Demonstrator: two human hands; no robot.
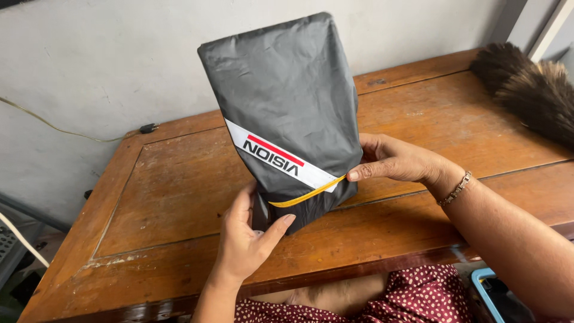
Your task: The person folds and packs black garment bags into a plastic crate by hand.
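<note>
I steadied the grey zip pouch [287,107] with my left hand [245,236] gripping its base, right hand [391,158] pinching, probably, the yellow zipper [308,195] end.

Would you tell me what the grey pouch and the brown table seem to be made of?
Grey zippered pouch: probably thin synthetic fabric, matte with a slight sheen, finely creased; yellow zipper.
Brown table: varnished wood, visible grain, framed panels, worn patches.

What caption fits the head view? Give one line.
Both hands, left hand and right hand, hold a grey zippered pouch upright.
</note>
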